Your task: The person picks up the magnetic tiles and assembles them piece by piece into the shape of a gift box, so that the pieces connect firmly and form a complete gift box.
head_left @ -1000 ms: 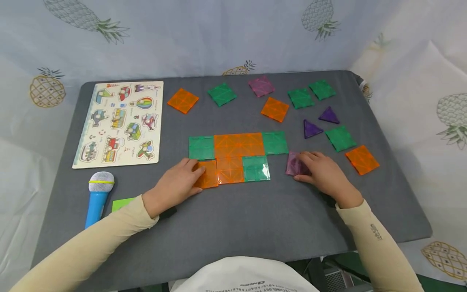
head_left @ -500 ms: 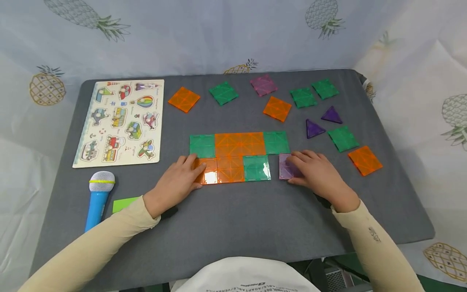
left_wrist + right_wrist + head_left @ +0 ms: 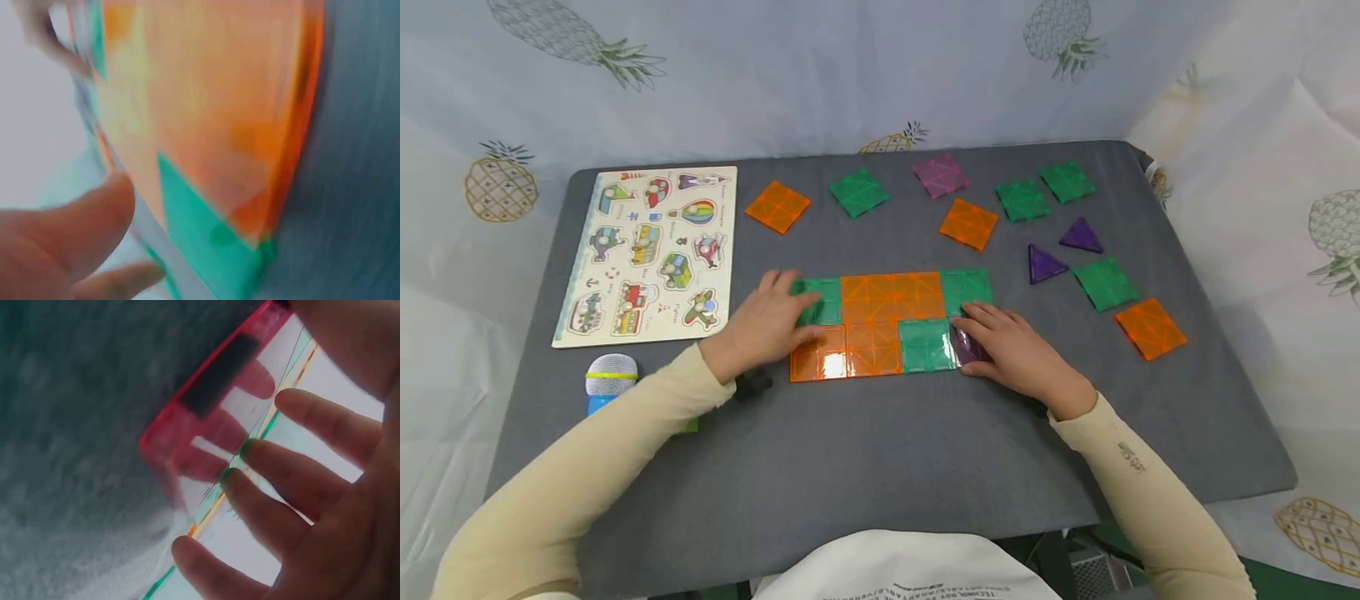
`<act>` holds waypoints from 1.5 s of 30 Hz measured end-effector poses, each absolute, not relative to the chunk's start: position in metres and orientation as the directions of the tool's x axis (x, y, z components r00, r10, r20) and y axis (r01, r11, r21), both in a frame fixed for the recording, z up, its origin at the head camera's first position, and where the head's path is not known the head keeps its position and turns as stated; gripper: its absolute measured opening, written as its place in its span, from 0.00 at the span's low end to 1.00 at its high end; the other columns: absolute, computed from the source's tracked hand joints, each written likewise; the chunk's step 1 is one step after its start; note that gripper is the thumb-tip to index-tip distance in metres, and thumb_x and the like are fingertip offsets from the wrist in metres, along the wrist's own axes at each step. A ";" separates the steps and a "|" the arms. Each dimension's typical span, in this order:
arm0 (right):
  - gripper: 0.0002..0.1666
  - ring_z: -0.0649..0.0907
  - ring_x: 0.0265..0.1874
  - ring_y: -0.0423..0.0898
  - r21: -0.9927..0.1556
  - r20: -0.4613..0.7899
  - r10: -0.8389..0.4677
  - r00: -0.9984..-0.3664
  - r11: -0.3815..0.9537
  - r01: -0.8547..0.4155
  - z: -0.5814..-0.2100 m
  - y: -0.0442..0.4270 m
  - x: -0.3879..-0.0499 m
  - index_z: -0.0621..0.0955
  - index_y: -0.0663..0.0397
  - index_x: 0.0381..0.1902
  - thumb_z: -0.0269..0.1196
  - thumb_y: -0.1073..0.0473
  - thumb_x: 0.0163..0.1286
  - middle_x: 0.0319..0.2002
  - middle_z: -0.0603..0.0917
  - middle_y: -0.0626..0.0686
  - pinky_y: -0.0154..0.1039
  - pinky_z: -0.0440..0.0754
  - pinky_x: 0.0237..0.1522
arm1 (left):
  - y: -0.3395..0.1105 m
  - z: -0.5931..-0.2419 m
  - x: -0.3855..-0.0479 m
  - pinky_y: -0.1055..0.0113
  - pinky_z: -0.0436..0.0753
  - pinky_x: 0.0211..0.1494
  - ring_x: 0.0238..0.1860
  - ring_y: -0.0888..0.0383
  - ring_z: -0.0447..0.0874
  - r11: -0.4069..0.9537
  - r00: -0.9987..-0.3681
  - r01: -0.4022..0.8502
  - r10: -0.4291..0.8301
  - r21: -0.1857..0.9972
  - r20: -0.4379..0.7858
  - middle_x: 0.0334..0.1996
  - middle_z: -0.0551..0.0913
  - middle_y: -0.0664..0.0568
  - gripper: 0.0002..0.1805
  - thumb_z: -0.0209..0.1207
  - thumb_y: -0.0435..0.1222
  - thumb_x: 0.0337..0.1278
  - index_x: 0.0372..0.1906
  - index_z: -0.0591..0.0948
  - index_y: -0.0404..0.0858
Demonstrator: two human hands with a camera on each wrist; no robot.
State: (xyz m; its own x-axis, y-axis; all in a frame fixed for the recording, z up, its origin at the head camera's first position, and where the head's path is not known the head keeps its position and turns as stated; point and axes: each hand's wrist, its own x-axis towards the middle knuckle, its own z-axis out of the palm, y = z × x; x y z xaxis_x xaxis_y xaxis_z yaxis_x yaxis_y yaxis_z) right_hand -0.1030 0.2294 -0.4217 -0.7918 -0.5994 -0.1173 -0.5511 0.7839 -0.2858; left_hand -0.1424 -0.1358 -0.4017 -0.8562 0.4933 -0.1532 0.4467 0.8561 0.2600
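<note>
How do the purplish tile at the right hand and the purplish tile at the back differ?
The near tile is partly covered by the right hand; the far tile is uncovered. The near tile sits beside a green tile; the far tile lies apart from other tiles. Both are purplish.

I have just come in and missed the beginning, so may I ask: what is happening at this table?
Someone is handling flat coloured tiles on a grey table. The right grip holds a purple square at the right end of the nearer row, beside a green square. The left grip is over the leftmost green tile of the far row; I cannot tell whether they touch. Both rows lie edge to edge; loose squares and two purple triangles lie beyond them and to their right.
</note>
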 end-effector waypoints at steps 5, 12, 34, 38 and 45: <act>0.42 0.64 0.70 0.60 -0.308 -0.091 -0.611 -0.787 0.768 -0.561 -0.423 0.224 -0.106 0.69 0.56 0.69 0.68 0.47 0.61 0.71 0.65 0.62 0.61 0.63 0.66 | -0.151 -0.406 -0.223 0.37 0.65 0.64 0.66 0.24 0.52 0.953 -0.944 0.137 0.209 0.270 -0.257 0.67 0.50 0.18 0.41 0.54 0.51 0.65 0.72 0.57 0.30; 0.41 0.60 0.72 0.59 -0.341 -0.121 -0.610 -0.783 0.766 -0.545 -0.426 0.214 -0.112 0.67 0.52 0.70 0.67 0.46 0.62 0.72 0.62 0.60 0.60 0.61 0.68 | -0.169 -0.411 -0.278 0.38 0.69 0.61 0.62 0.27 0.59 0.970 -0.957 -0.074 -0.003 0.233 -0.290 0.62 0.58 0.21 0.42 0.52 0.53 0.65 0.71 0.56 0.28; 0.41 0.61 0.72 0.60 -0.390 -0.100 -0.560 -0.822 0.782 -0.486 -0.426 0.231 -0.102 0.68 0.53 0.69 0.68 0.48 0.60 0.72 0.63 0.60 0.62 0.61 0.67 | -0.068 -0.400 -0.225 0.50 0.64 0.71 0.67 0.39 0.64 0.791 -0.787 0.514 0.589 0.333 -0.183 0.65 0.69 0.36 0.27 0.65 0.40 0.57 0.61 0.77 0.36; 0.41 0.59 0.73 0.58 -0.396 -0.120 -0.549 -0.827 0.791 -0.468 -0.430 0.231 -0.100 0.68 0.52 0.70 0.67 0.47 0.62 0.73 0.62 0.59 0.61 0.59 0.69 | -0.065 -0.409 -0.230 0.50 0.65 0.71 0.67 0.40 0.65 0.787 -0.793 0.483 0.579 0.383 -0.190 0.65 0.70 0.38 0.27 0.65 0.40 0.57 0.62 0.76 0.37; 0.41 0.59 0.73 0.58 -0.390 -0.125 -0.553 -0.824 0.790 -0.472 -0.428 0.233 -0.100 0.68 0.52 0.70 0.67 0.47 0.62 0.73 0.62 0.59 0.61 0.60 0.68 | -0.069 -0.420 -0.247 0.50 0.65 0.70 0.67 0.41 0.65 0.797 -0.836 0.404 0.521 0.450 -0.173 0.66 0.70 0.40 0.22 0.62 0.36 0.60 0.59 0.79 0.37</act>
State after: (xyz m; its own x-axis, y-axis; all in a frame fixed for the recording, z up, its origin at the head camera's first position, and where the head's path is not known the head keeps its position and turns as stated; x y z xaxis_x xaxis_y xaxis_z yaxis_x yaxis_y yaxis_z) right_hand -0.1003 0.2327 -0.4281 -0.8235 -0.5534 -0.1247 -0.4721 0.7904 -0.3904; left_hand -0.2470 -0.0690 -0.4198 -0.8357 0.5211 -0.1733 0.4036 0.7968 0.4496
